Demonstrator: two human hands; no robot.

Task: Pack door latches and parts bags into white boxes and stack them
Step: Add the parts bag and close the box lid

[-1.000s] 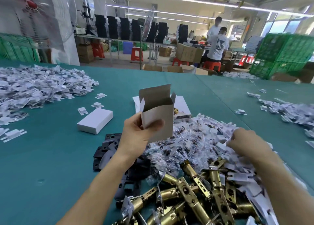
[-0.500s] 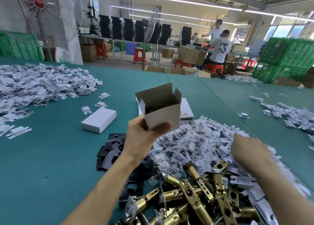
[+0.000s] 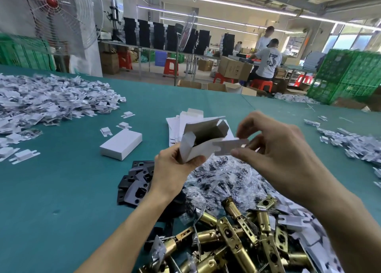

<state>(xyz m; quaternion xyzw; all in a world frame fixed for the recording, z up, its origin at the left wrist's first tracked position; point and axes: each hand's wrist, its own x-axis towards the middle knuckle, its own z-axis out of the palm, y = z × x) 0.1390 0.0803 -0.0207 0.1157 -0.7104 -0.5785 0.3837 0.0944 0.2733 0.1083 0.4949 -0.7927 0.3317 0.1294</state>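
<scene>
Spreading wide, the teal table [image 3: 61,190] has bare room left of the near heaps, and its far edge meets the workshop aisle. Brass door latches [image 3: 233,237] lie heaped nearest, clear parts bags [image 3: 222,180] just beyond, black strike plates [image 3: 136,182] beside them. A closed white box [image 3: 121,141] sits apart at left. The left grip [image 3: 173,167] holds an open white box [image 3: 198,147] above the bags, mouth facing right. The right grip [image 3: 274,149] pinches a white card insert [image 3: 228,147] at that mouth's edge.
</scene>
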